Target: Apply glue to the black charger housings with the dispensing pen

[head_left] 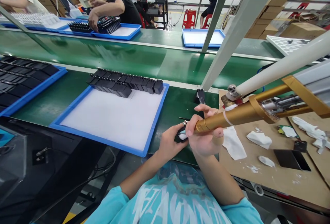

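Holding a small black part (181, 136) just above the near edge of the green tabletop (177, 100), the left hand (170, 141) is grasping it with its fingers (177, 127) curled around the sides. The part is sitting to the right of the blue tray (110, 117), close in front of the person's body. It is showing a dark shell, a pale bluish-white patch on the face turned up, and bright metal prongs at its upper end; the rest of its shape is hiding behind both hands.

The right hand (203, 133) is clasping the front end of a gold gun (232, 113), its fingers closing about the barrel and the foremost ones meeting the part. A tan cover is wrapping one fingertip. The gun is slanting in from the upper right, its smooth, round barrel carrying a thin pale band and narrowing toward the part; its very tip is hiding behind the fingers. Farther back, a gold frame is bracing silvery rods.

Another black piece (199, 96) is resting on the tabletop just beyond the right hand. In the tray, rows of black blocks (123, 82) are standing along the far side, with white lining showing in front. To the right, crumpled tissues (233, 144) and an open black box (292, 159) are lying on brown cardboard (232, 173).
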Demonstrator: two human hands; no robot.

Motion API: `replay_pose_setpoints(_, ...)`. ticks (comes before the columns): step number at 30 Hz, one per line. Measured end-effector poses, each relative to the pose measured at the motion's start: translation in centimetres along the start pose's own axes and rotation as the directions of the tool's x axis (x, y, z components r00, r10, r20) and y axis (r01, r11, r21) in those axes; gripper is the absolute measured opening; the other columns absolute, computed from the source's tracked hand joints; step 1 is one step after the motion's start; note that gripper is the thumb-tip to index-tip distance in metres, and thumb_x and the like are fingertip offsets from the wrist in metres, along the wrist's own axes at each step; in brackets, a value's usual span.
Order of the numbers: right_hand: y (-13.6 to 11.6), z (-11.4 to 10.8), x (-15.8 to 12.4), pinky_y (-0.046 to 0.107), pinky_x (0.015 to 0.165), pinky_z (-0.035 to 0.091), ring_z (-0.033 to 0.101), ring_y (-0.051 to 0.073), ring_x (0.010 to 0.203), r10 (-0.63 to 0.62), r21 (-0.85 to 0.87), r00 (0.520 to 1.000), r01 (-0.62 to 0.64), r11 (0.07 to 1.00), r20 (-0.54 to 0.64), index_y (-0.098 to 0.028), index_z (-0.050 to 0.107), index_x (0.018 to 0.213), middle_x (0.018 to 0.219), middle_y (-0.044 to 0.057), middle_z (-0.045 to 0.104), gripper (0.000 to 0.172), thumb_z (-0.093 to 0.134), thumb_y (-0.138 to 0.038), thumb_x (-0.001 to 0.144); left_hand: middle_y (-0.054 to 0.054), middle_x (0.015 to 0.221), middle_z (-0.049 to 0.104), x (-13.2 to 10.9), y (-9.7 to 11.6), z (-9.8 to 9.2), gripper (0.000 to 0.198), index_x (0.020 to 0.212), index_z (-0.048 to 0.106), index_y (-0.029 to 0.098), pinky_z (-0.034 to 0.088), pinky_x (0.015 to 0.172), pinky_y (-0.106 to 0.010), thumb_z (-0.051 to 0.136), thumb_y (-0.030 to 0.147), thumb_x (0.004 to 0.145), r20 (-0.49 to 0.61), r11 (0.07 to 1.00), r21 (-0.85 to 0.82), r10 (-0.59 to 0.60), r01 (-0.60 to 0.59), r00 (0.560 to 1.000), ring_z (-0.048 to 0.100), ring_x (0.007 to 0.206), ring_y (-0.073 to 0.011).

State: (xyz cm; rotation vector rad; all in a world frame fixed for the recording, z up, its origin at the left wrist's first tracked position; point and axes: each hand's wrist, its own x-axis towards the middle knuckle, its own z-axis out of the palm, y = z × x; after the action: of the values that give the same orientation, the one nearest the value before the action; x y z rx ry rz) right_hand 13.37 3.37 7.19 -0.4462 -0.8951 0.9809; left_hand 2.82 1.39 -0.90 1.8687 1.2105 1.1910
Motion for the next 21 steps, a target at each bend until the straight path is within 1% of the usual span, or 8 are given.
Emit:
replay_pose_setpoints(2, 0.0, -0.1, 0.0, 0.025, 0.029, 0.037, 0.051, 0.006, 0.038, 0.012, -0.007, 1.000, -0.012, 1.000, -0.002, -0.030, 0.055, 0.098, 0.102, 0.000, 0.058, 0.031, 0.056, -0.056, 0.081, -0.006, 0.109, 0.073, 0.0, 0.0, 0.0, 0.038, 0.116, 0.060, 0.021, 0.055, 0.083, -0.034, 0.067, 0.030, 0.079, 0.009, 1.000, 0.012, -0.005, 0.005, 1.000, 0.070, 0.093, -0.0225)
replay_pose_setpoints(6, 0.0, -0.4, 0.0, 0.028, 0.030, 0.037, 0.050, 0.007, 0.039, 0.024, -0.037, 0.999, -0.025, 0.999, -0.024, -0.031, 0.054, 0.112, 0.104, 0.003, 0.057, 0.048, 0.048, -0.066, 0.079, -0.005, 0.108, 0.073, 0.1, -0.2, -0.4, 0.040, 0.118, 0.060, 0.023, 0.055, 0.082, -0.034, 0.067, 0.033, 0.080, 0.066, 0.997, 0.076, -0.026, 0.021, 0.997, 0.070, 0.092, -0.0227)
replay_pose_setpoints(10, -0.2, -1.2, 0.0, 0.027, 0.033, 0.036, 0.051, 0.008, 0.041, 0.031, -0.026, 0.998, -0.033, 0.999, -0.062, -0.033, 0.055, 0.116, 0.105, 0.003, 0.056, 0.051, 0.045, -0.066, 0.079, -0.006, 0.110, 0.072, -0.5, -1.2, -1.2, 0.037, 0.118, 0.060, 0.023, 0.054, 0.085, -0.036, 0.067, 0.033, 0.083, 0.131, 0.978, 0.206, -0.057, 0.029, 0.990, 0.069, 0.096, -0.0239)
replay_pose_setpoints(12, -0.5, -1.9, 0.1, 0.027, 0.033, 0.035, 0.051, 0.008, 0.041, 0.035, -0.037, 0.997, -0.037, 0.999, -0.071, -0.033, 0.055, 0.117, 0.105, 0.003, 0.056, 0.050, 0.045, -0.066, 0.079, -0.007, 0.114, 0.071, -0.9, -1.7, -1.8, 0.037, 0.120, 0.059, 0.023, 0.054, 0.088, -0.037, 0.066, 0.031, 0.084, 0.161, 0.973, 0.229, -0.076, 0.037, 0.984, 0.068, 0.101, -0.0243)
replay_pose_setpoints(15, -0.9, -3.1, 0.3, 0.027, 0.032, 0.033, 0.050, 0.008, 0.041, 0.024, -0.059, 0.996, -0.029, 0.998, -0.086, -0.032, 0.057, 0.115, 0.106, 0.003, 0.055, 0.048, 0.046, -0.063, 0.080, -0.010, 0.132, 0.062, -1.2, -1.8, -2.5, 0.047, 0.129, 0.055, 0.022, 0.047, 0.102, -0.041, 0.067, 0.035, 0.085, 0.217, 0.983, 0.173, -0.091, 0.053, 0.972, 0.059, 0.120, -0.0266)
replay_pose_setpoints(17, -1.1, -3.8, 0.5, 0.028, 0.033, 0.033, 0.050, 0.008, 0.041, 0.006, -0.062, 0.995, -0.012, 0.998, -0.101, -0.032, 0.057, 0.113, 0.107, 0.003, 0.055, 0.044, 0.048, -0.060, 0.081, -0.010, 0.143, 0.053, -0.9, -1.6, -2.8, 0.052, 0.137, 0.050, 0.022, 0.040, 0.110, -0.043, 0.061, 0.040, 0.089, 0.233, 0.992, 0.093, -0.104, 0.084, 0.967, 0.050, 0.131, -0.0271)
replay_pose_setpoints(19, -1.2, -4.2, 0.7, 0.029, 0.033, 0.033, 0.049, 0.008, 0.041, -0.006, -0.064, 0.994, -0.001, 0.998, -0.109, -0.032, 0.058, 0.113, 0.107, 0.003, 0.055, 0.041, 0.049, -0.058, 0.082, -0.008, 0.143, 0.053, -0.4, -1.3, -2.7, 0.045, 0.139, 0.050, 0.023, 0.038, 0.112, -0.042, 0.046, 0.041, 0.098, 0.218, 0.990, 0.016, -0.141, 0.141, 0.966, 0.048, 0.133, -0.0247)
replay_pose_setpoints(21, -1.2, -4.5, 0.8, 0.029, 0.032, 0.031, 0.047, 0.009, 0.041, -0.005, -0.074, 0.994, -0.003, 0.997, -0.107, -0.032, 0.058, 0.113, 0.105, 0.003, 0.056, 0.042, 0.049, -0.058, 0.082, -0.006, 0.136, 0.061, 0.1, -1.0, -2.5, 0.040, 0.133, 0.056, 0.024, 0.041, 0.109, -0.040, 0.035, 0.037, 0.102, 0.197, 0.984, -0.008, -0.175, 0.181, 0.965, 0.054, 0.128, -0.0220)
